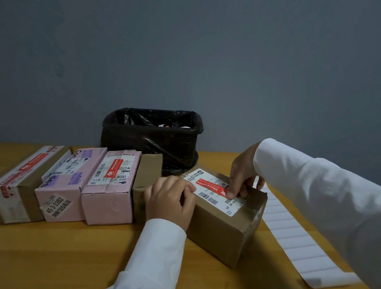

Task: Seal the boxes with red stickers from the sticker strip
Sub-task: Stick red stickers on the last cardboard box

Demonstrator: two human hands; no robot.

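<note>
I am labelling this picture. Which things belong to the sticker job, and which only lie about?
Job: brown box, red sticker, left hand, right hand, sticker strip, row of boxes.
Lying about: black bin, table.
</note>
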